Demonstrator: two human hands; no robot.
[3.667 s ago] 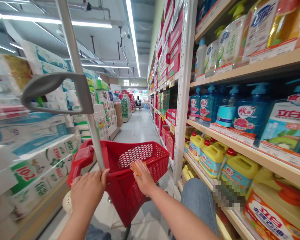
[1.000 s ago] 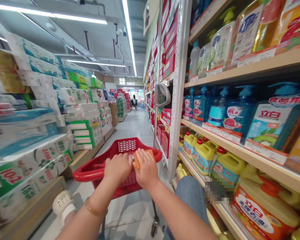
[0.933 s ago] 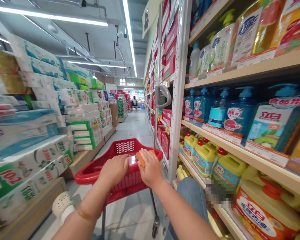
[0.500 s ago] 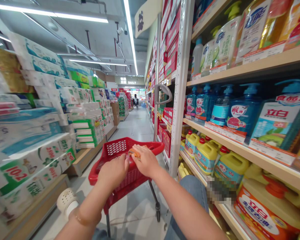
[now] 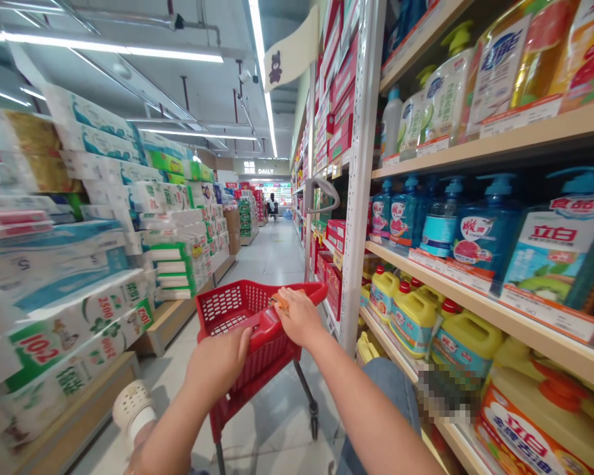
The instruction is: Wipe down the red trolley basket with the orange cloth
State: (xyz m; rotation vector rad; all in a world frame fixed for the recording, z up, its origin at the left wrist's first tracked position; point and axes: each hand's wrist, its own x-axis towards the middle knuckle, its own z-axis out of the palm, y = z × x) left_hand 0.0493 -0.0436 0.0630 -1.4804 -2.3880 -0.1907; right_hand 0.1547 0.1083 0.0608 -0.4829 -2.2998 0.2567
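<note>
A red plastic shopping cart (image 5: 257,333) stands in front of me, its perforated basket visible beyond the handle. My left hand (image 5: 218,359) is closed around the near left part of the cart's handle, thumb on top, with the fingers hidden beneath. Farther right, my right hand (image 5: 299,318) is closed over an orange cloth (image 5: 280,303), pressing it against the red rim of the cart. Most of the cloth is covered by the hand.
Shelves (image 5: 440,155) of detergent bottles rise close on the right, beside a white perforated post (image 5: 360,191). Stacked tissue packs (image 5: 79,330) line the left on low platforms. The aisle floor (image 5: 272,251) runs ahead to a distant person (image 5: 272,203).
My left hand has moved down and left along the cart handle, away from my right hand. The right hand and cloth have shifted slightly right. The cart appears a little farther right.
</note>
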